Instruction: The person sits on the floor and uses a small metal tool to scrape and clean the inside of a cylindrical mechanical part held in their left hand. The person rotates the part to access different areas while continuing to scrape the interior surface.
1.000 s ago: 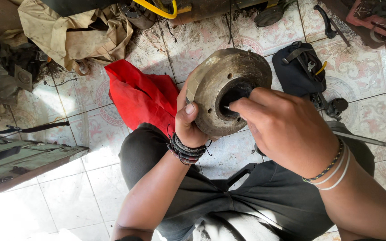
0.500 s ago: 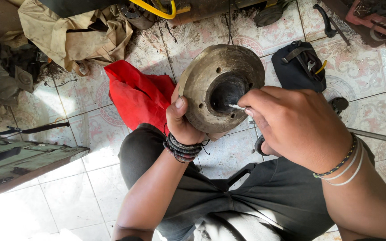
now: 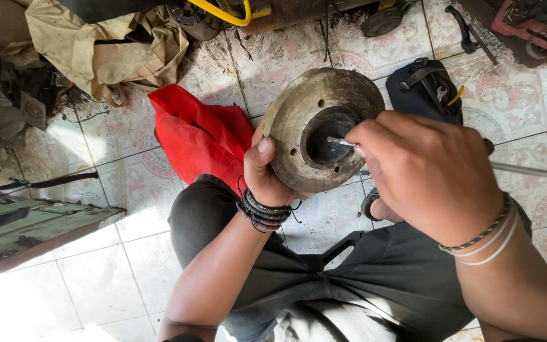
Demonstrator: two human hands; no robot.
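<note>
Patterned floor tiles (image 3: 520,95) carry a black tool bag (image 3: 422,92) holding small tools. Above them, the left hand (image 3: 264,171) is clamped on a round rusty metal hub (image 3: 292,123), while the right hand (image 3: 428,171) pinches a thin metal tool (image 3: 340,142) in its dark central bore.

A round, rust-brown metal hub (image 3: 314,126), worn and dusty, is held up above the tiled floor (image 3: 96,253) with its open face tilted toward the camera. Small bolt holes ring its flat flange, and a dark, deep bore sits at its centre. The left hand (image 3: 264,171) grips its lower left rim, thumb pressed on the flange. A thin, bright metal tool (image 3: 340,142), pinched in the right hand (image 3: 428,171), pokes its tip into the dark bore from the right side.
</note>
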